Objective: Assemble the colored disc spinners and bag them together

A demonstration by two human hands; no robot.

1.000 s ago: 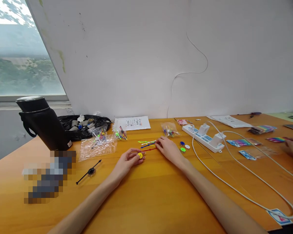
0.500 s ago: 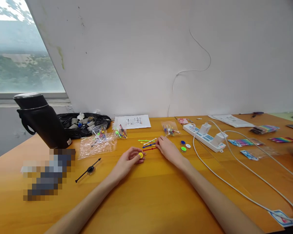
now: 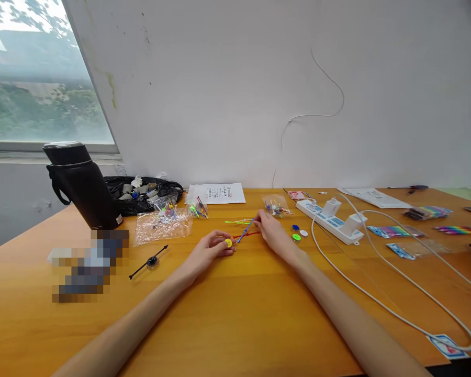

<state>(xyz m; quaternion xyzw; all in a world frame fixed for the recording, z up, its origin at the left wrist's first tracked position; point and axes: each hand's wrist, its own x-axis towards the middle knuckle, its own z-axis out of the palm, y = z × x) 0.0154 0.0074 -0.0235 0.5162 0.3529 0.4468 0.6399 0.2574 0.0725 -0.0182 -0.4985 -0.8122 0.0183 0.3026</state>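
My left hand (image 3: 207, 253) is closed, pinching a small yellow disc (image 3: 228, 243) between thumb and fingers. A blue plastic spinner arrow (image 3: 246, 230) hangs slanted from the fingertips of my right hand (image 3: 273, 233), its lower tip close to the left hand. On the table beneath lies a red arrow (image 3: 251, 234), with light-coloured arrows (image 3: 235, 222) behind it. Right of my right hand sit a blue disc (image 3: 295, 228), a white disc (image 3: 303, 233) and a green disc (image 3: 296, 237). A black arrow spinner (image 3: 152, 261) on a clear base rests at the left.
A black flask (image 3: 82, 188) and a black plastic bag (image 3: 141, 196) stand back left. Clear bags of coloured parts (image 3: 275, 207) lie behind the hands. At right are a white power strip (image 3: 327, 222), looping white cables (image 3: 361, 296) and rainbow-coloured packs (image 3: 396, 231).
My right hand has lifted the blue arrow off the table and tilted it upright. The left hand keeps the yellow disc. The whole view has shifted slightly.
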